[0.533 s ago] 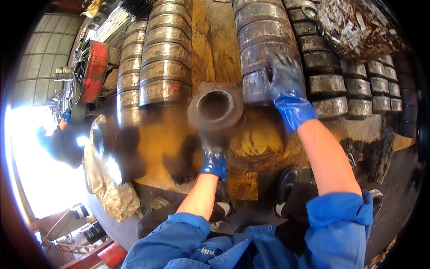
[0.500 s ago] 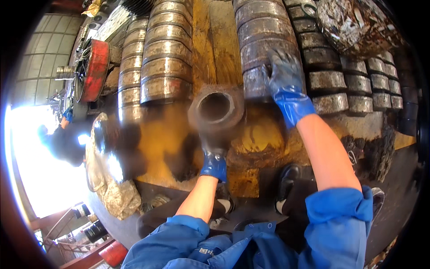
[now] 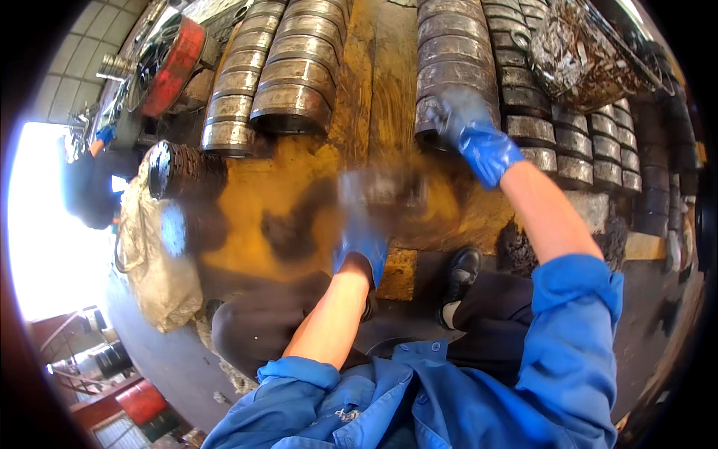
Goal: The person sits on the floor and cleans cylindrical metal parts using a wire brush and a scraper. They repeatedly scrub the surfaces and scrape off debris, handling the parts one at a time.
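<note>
My left hand (image 3: 362, 238), in a blue rubber glove, grips a dark metal piece with a round bore (image 3: 383, 188) above the yellow-stained table; both are smeared by motion. My right hand (image 3: 465, 123), gloved alike, is at the near end of a long row of worn metal rings (image 3: 458, 49) lying on their sides. Its fingers are too blurred to show whether they hold a ring or only touch it.
More ring rows (image 3: 299, 75) lie left of the wooden boards (image 3: 370, 82). Stacked smaller rings (image 3: 531, 129) and a basket of metal scraps (image 3: 580, 56) stand right. At left are a red drum (image 3: 172, 67), a pale sack (image 3: 153, 254) and another person (image 3: 93, 179).
The metal piece in my left hand has tipped, so its round bore no longer faces up, and it blurs. My right hand has slid from the rings' top toward the row's near end.
</note>
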{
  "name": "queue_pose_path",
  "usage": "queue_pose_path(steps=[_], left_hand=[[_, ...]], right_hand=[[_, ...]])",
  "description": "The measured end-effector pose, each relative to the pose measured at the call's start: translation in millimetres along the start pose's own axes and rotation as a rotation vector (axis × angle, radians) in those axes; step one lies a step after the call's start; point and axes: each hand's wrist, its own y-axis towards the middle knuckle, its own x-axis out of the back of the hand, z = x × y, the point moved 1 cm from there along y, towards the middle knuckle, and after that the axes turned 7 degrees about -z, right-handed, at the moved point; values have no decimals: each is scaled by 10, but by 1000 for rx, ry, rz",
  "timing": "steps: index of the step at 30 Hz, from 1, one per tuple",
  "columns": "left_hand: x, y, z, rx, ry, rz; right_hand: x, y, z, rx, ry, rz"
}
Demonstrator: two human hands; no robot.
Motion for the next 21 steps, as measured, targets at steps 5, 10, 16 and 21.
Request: queue_pose_path(steps=[5, 10, 16, 21], left_hand=[[-347, -57, -38, 102, -420, 150], [208, 154, 327, 387, -816, -380], [176, 76, 399, 353, -693, -460], [290, -89, 484, 330, -672, -486]], right_hand=[[-414, -496, 763, -159, 393, 179], [-742, -629, 1064, -324, 542, 184], [-914, -938, 988, -440, 561, 168], [-778, -926, 1038, -433, 676, 182]])
